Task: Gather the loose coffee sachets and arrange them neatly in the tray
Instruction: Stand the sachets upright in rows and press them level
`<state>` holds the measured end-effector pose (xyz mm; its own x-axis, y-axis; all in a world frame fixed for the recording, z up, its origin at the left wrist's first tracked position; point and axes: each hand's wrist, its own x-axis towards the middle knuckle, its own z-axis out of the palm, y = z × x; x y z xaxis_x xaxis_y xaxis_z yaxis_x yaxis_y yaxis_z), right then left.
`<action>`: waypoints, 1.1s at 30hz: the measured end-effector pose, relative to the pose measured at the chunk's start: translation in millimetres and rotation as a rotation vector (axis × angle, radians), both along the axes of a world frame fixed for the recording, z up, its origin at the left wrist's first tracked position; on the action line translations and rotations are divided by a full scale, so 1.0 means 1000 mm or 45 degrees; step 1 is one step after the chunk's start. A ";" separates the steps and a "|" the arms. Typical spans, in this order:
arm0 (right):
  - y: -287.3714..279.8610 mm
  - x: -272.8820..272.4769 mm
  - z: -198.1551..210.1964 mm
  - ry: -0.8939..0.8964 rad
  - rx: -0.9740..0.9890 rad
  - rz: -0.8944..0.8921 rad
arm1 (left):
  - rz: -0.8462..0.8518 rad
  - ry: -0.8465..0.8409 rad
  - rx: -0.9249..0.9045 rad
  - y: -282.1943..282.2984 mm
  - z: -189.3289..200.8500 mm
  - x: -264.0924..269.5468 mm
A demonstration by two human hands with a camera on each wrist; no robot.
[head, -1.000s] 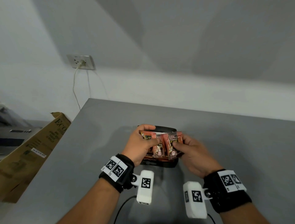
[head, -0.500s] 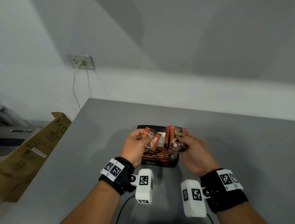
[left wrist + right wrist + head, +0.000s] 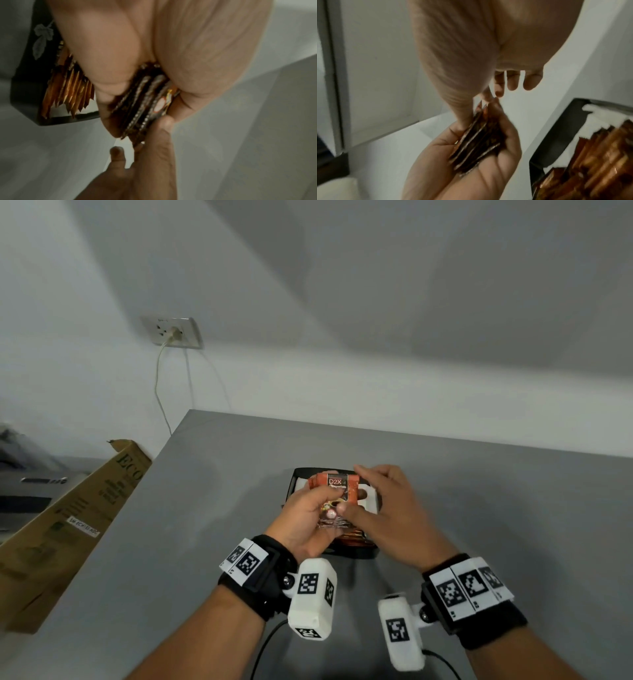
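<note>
Here the left hand [image 3: 310, 520] is gripping a small stack of coffee sachets [image 3: 337, 494], fingers and thumb curled round it, holding it upright just above the black tray [image 3: 295, 484]. In the left wrist view the stack's edges [image 3: 144, 102] are showing packed side by side between thumb and fingers. The right hand [image 3: 387, 508] is resting against the same stack from the other side: its thumb is touching the lower front of the top sachet, while its fingers are reaching over the upper edge, loosely spread rather than clamped. In the right wrist view those fingers [image 3: 513, 81] are hanging apart above the stack. The tray is sitting on the grey desk [image 3: 479, 508], near its far edge, and is already holding a row of orange sachets [image 3: 590, 162] standing on edge, with white lining [image 3: 607, 112] showing behind them. A cardboard box [image 3: 68, 525] is leaning beside the desk on the left, and a wall socket [image 3: 173, 332] with a plugged cable is sitting on the wall.
</note>
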<state>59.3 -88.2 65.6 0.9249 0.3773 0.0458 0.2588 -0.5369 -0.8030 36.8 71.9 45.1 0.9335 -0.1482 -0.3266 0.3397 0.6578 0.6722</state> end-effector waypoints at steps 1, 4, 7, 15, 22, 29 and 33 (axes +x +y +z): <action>-0.002 0.001 0.002 -0.002 0.004 0.059 | 0.007 0.000 -0.012 0.001 -0.001 0.001; -0.002 0.004 0.015 -0.049 -0.198 0.354 | 0.015 -0.036 -0.075 0.000 -0.002 0.001; 0.009 0.009 0.017 -0.175 -0.386 0.488 | -0.103 -0.065 -0.060 -0.002 -0.001 -0.001; 0.014 0.009 0.015 -0.143 -0.261 0.532 | -0.068 -0.105 -0.117 -0.003 -0.003 -0.006; 0.017 0.008 0.010 -0.155 -0.275 0.519 | -0.030 -0.097 -0.180 -0.004 -0.004 -0.006; 0.016 0.008 0.011 -0.158 -0.274 0.533 | -0.023 -0.107 -0.110 -0.005 -0.006 -0.007; 0.005 0.008 0.020 -0.045 -0.133 0.387 | 0.002 -0.140 0.016 -0.003 -0.003 -0.006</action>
<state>67.6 -83.0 85.6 0.7676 0.6405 0.0224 0.4469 -0.5099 -0.7351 30.6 69.1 42.1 0.9639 -0.1436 -0.2241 0.2626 0.6497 0.7134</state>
